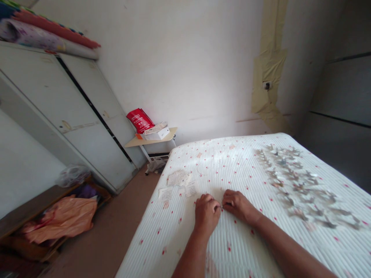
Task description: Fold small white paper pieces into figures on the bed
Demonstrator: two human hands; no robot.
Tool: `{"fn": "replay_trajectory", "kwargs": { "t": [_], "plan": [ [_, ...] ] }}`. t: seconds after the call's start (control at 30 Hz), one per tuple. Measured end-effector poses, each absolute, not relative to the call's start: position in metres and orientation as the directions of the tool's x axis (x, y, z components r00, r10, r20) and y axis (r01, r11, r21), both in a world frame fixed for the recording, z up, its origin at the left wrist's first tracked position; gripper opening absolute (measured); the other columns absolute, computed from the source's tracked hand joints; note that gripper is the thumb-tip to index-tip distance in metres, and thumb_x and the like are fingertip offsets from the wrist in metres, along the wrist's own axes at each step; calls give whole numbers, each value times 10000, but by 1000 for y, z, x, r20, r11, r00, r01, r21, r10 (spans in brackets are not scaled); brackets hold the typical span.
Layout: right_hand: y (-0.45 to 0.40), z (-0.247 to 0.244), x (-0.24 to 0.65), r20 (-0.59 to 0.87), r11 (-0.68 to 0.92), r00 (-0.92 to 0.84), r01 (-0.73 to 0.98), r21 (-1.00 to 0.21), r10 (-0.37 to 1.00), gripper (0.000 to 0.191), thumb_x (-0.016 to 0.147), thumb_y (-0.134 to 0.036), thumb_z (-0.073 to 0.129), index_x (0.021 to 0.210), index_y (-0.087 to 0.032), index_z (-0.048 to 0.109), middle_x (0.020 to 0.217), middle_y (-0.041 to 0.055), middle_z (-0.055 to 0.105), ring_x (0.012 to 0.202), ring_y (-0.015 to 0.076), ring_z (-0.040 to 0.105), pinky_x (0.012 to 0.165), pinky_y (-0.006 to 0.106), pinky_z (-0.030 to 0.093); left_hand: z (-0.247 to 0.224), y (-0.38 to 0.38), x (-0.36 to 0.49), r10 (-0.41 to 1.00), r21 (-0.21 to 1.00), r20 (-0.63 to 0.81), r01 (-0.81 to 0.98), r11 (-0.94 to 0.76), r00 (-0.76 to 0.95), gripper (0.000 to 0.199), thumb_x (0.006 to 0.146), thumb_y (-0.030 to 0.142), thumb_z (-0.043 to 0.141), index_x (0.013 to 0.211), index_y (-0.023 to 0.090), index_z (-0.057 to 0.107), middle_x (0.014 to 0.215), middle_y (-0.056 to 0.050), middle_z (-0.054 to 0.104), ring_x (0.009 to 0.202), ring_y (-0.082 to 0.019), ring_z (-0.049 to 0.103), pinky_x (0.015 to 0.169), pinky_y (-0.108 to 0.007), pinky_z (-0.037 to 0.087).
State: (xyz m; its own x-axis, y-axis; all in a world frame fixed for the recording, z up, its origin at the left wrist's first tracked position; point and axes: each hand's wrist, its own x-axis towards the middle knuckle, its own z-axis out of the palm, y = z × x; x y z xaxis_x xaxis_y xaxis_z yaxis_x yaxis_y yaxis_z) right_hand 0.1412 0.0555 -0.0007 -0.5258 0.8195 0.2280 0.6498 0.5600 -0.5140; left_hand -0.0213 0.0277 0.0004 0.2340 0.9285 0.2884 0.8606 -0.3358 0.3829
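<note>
On the bed, your left hand and right hand nearly meet, presumably for fine control, fingers curled, any grasped item indiscernible.

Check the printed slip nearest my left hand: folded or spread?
Spread: the slip lies flat on the bed cover, its lines of print facing up, just beyond your left hand.

ribbed cloth bedspread, glossy red plastic bag
</note>
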Motion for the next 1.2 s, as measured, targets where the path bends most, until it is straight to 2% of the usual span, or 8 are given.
{"fn": "replay_trajectory", "kwargs": {
  "t": [0.33,0.6,0.77,0.93,1.2],
  "plan": [
    [52,3,129,158,448,-420,814,-370,894,225,811,-133,429,676,-163,606,784,36,587,759,143,550,678,259,342,-3,29,-14,942,351,289,897,-267,168,109,765,157,523,688,198,588,811,-19,574,838,-169,502,720,-297,328],
    [49,3,126,156,399,-368,847,-350,917,200,802,-149,445,682,-157,605,821,45,580,783,151,549,684,269,336,-6,31,-10,963,341,247,920,-194,112,86,739,133,534,685,191,566,828,-26,557,842,-179,492,725,-294,337],
    [49,1,125,151,375,-344,846,-379,927,173,783,-142,458,674,-156,592,831,47,567,797,152,547,690,262,335,-4,30,-8,971,329,219,929,-169,99,77,751,152,532,693,189,567,847,-33,559,858,-188,488,733,-300,337],
    [52,-3,125,130,280,-248,824,-492,960,95,712,-111,496,708,-162,576,823,22,555,715,121,535,658,235,331,-3,33,-8,983,352,171,928,-122,64,35,743,174,563,716,197,568,845,-13,566,856,-171,493,739,-279,339],
    [57,-1,121,79,186,-171,805,-563,982,159,626,-38,497,694,-162,571,825,22,555,744,125,530,644,221,325,-1,38,-8,994,423,110,905,-54,7,59,707,168,607,736,207,574,852,1,572,875,-156,508,764,-260,343]
  ]
}}
